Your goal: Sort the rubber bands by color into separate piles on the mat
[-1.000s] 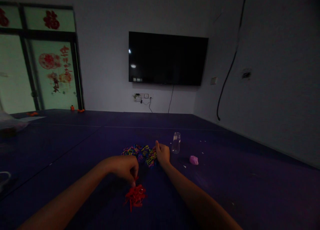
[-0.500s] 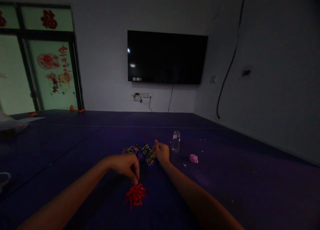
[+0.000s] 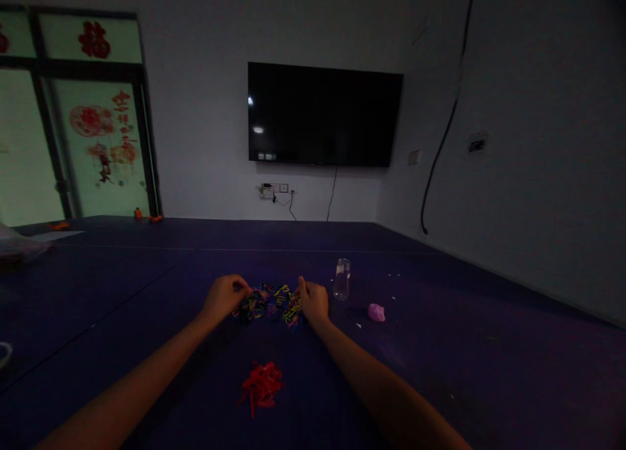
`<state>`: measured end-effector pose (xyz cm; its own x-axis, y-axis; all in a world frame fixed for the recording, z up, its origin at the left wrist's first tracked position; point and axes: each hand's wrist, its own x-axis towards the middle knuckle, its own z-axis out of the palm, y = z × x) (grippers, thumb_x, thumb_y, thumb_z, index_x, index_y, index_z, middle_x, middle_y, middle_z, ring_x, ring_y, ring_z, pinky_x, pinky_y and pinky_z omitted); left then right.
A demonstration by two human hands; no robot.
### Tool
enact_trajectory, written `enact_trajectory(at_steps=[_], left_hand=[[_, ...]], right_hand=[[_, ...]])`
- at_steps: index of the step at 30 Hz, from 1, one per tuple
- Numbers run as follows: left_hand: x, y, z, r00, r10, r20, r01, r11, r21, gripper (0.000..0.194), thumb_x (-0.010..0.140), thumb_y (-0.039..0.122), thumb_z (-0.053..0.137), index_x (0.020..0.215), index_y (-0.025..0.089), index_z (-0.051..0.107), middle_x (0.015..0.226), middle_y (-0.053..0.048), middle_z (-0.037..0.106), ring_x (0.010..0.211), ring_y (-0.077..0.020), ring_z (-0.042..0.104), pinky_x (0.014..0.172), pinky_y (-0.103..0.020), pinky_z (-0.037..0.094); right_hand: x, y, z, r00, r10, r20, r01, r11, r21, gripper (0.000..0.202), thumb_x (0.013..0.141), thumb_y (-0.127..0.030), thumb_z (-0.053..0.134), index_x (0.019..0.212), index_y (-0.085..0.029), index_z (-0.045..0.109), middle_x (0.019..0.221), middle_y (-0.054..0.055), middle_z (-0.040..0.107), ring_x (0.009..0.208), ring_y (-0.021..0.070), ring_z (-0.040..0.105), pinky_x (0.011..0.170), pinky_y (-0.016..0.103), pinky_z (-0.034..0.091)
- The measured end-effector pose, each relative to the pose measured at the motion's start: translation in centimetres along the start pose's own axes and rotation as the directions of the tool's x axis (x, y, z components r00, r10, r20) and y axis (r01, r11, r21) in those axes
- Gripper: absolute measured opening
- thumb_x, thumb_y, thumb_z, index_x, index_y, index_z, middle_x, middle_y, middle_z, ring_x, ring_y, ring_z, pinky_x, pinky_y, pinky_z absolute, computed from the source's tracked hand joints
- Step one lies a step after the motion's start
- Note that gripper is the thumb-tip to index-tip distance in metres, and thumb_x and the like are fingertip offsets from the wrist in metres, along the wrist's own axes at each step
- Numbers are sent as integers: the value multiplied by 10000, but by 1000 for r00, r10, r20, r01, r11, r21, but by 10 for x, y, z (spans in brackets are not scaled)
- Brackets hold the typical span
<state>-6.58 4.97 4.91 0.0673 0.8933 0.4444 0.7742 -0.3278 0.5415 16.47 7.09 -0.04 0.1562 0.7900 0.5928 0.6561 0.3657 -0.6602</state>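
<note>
A pile of thin multicoloured bands (image 3: 274,300) lies on the dark blue-purple surface (image 3: 195,385). At the left edge of this pile is my left hand (image 3: 226,295), thumb and forefinger pinched together; what is between the fingertips is too small to tell. My right hand (image 3: 314,301) rests at the pile's right edge with its fingers curled in and the thumb up, and whatever it may hold is hidden. Closer to me, between my forearms, a separate heap of red bands (image 3: 263,385) lies untouched.
Right of my right hand a clear bottle (image 3: 342,280) stands upright, with a pink lump (image 3: 376,312) nearer to me. Small white scraps lie around them. A plastic bag (image 3: 19,244) is at the far left. A television (image 3: 323,114) hangs on the wall.
My left hand has moved from the red heap forward and left to the multicoloured pile. My right hand has stayed at the right edge of the pile.
</note>
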Motion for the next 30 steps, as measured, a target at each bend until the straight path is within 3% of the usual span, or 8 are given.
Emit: enact_trajectory(at_steps=[2,6,11,15,19,25,28,30], left_hand=[[0,-20,4,996,0,-86,7,996,84,140,759,220,559,742,180,692,796,-47,706,771,-199,639,704,-269,450],[-3,-48,11,993,105,-58,-95,983,160,170,770,178,531,801,184,698,850,-63,702,852,-221,623,784,-307,454],[-3,-58,19,979,203,5,-202,972,122,255,769,94,474,833,186,703,870,-63,693,878,-203,616,798,-305,464],[-1,-62,25,952,296,73,-301,951,69,348,748,34,460,913,211,711,912,-47,706,920,-194,610,839,-315,462],[1,-66,28,939,332,90,-338,940,50,403,694,-3,491,948,214,718,957,-53,712,947,-202,607,867,-334,460],[2,-64,26,922,382,65,-381,924,-40,334,788,91,482,990,214,717,984,-66,714,951,-206,615,879,-365,464],[1,-60,24,945,327,24,-324,941,-96,276,802,159,505,950,224,729,992,-55,715,954,-202,620,903,-372,461],[1,-54,24,962,271,29,-264,953,-150,249,803,196,516,909,232,738,990,-43,717,943,-194,630,902,-357,469]], right_hand=[[0,0,1,1000,-18,11,18,1000,-25,611,952,-495,280,627,-170,684,599,58,688,558,138,634,539,208,379],[-2,-2,1,998,-56,34,59,994,-91,618,967,-472,256,643,-170,687,611,57,688,565,132,630,529,205,360],[-7,-9,-1,988,-122,90,140,962,-233,585,979,-419,265,628,-179,668,627,48,683,573,127,621,512,213,316],[-11,-18,-3,954,-224,197,286,875,-390,518,976,-370,308,643,-176,653,653,58,678,620,136,622,536,221,318],[-16,-29,-3,847,-381,371,519,744,-421,406,960,-327,365,721,-161,648,749,76,683,724,155,624,602,222,362],[-24,-41,2,631,-572,523,753,615,-236,302,954,-295,386,842,-157,630,853,80,672,845,169,604,752,255,415],[-26,-44,5,587,-609,533,782,598,-178,280,950,-271,386,874,-159,631,890,80,672,876,175,600,802,274,426],[-26,-44,5,585,-622,520,781,605,-155,259,944,-253,391,926,-163,634,948,84,671,909,180,598,827,285,435]])
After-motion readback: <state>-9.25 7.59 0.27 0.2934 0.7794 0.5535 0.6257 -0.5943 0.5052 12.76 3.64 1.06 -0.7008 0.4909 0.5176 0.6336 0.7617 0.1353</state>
